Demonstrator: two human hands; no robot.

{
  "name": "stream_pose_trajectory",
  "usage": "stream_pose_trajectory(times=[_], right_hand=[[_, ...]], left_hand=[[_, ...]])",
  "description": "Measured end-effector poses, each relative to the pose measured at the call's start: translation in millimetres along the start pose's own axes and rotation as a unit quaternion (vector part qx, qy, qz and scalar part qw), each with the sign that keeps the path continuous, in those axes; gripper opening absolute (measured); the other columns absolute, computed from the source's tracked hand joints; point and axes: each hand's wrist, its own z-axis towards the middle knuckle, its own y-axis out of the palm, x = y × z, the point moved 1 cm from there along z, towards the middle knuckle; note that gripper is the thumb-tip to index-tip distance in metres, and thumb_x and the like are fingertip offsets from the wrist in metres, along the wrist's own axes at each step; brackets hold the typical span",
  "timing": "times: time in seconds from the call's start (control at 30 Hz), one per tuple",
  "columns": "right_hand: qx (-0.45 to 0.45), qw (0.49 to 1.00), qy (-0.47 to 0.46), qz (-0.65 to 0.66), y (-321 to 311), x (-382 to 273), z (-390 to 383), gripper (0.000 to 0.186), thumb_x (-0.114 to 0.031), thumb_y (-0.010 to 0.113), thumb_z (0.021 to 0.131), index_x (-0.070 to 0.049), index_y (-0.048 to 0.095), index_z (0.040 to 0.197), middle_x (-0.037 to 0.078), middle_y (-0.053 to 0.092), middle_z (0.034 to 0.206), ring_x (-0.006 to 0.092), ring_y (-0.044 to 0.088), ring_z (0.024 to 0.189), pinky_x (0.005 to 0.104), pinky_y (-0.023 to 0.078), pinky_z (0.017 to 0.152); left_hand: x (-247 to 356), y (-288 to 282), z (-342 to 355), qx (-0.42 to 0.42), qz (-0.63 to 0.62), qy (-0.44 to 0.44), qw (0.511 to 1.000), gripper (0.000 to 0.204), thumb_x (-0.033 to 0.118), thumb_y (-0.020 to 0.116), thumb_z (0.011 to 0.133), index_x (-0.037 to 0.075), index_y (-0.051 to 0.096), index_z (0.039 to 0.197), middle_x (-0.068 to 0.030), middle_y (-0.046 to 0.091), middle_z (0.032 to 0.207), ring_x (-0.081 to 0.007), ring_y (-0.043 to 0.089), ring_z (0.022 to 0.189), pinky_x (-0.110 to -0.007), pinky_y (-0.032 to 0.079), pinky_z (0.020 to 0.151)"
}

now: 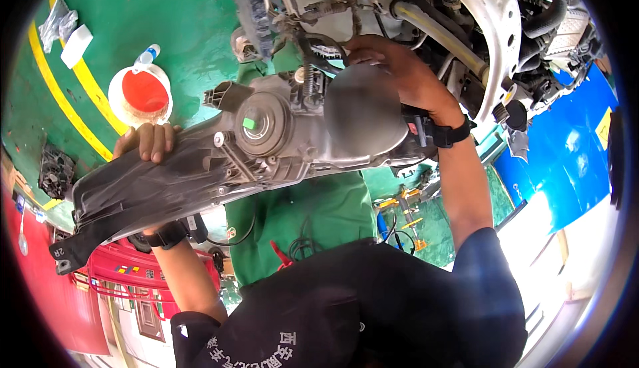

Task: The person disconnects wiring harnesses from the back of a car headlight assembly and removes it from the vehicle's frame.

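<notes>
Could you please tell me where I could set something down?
Green floor lies bare between the yellow line, bucket and car. It is crowded around the right hand, between headlamp and car; the left hand grips the headlamp.

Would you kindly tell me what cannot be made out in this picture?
Head view:
Left hand: palm, hidden behind the headlight unit.
Right hand: anything held, hidden by the hand itself.
Whatever lies under the round blurred patch.
White vehicle frame: upper end, cut off by top edge.
</notes>
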Motion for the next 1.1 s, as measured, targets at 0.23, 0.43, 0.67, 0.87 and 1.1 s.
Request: stream_pose_trajectory(times=[0.23,0.43,0.67,0.87,1.1], right_hand=[[-0.103,0.987,0.051,0.113,1.2,11.1,27.3,0.057,-0.025,0.064,0.089,-0.007,0.05,0.142,0.008,0.07,0.105,0.0137,0.063,0.096,0.0283,0.048,0.085],[-0.168,0.98,0.104,0.039,25.3,-2.1,63.8,0.061,-0.014,0.057,0.096,-0.012,0.036,0.153,0.002,0.065,0.097,0.0109,0.058,0.086,0.0244,0.047,0.078],[-0.221,0.972,0.078,0.033,42.6,-37.5,86.0,0.057,-0.036,0.061,0.099,-0.012,0.043,0.148,0.012,0.063,0.127,0.0214,0.058,0.114,0.0332,0.044,0.097],[-0.097,0.989,-0.027,-0.111,36.3,8.1,86.2,0.031,-0.028,0.061,0.096,-0.006,0.063,0.117,0.017,0.069,0.102,0.0259,0.065,0.097,0.0374,0.049,0.087],[-0.104,0.985,-0.051,-0.13,-1.8,9.5,65.2,0.043,-0.02,0.068,0.088,-0.003,0.06,0.125,0.014,0.07,0.101,0.025,0.065,0.093,0.0363,0.05,0.082]], left_hand=[[1.1,-17.3,2.2,-0.066,-0.022,-0.012,0.998,0.038,0.027,0.031,0.1,0.016,0.042,0.066,0.0002,0.041,0.062,-0.017,0.04,0.078,-0.033,0.038,0.094],[0.0,-19.7,-1.7,-0.05,-0.026,-0.011,0.998,0.039,0.027,0.03,0.101,0.016,0.041,0.065,0.0002,0.041,0.061,-0.0169,0.04,0.078,-0.033,0.038,0.093],[-4.1,-27.6,1.3,-0.105,-0.049,0.006,0.993,0.039,0.026,0.03,0.101,0.017,0.044,0.066,0.0004,0.042,0.061,-0.0171,0.04,0.077,-0.033,0.038,0.093],[-8.4,-16.2,0.9,-0.018,-0.038,-0.003,0.999,0.039,0.023,0.04,0.1,0.016,0.043,0.061,0.0014,0.042,0.055,-0.0126,0.037,0.064,-0.029,0.036,0.079],[-12.9,-54.2,-0.6,-0.016,-0.088,0.016,0.996,0.04,0.025,0.039,0.1,0.016,0.046,0.061,0.0016,0.042,0.057,-0.0117,0.04,0.063,-0.028,0.035,0.074]])
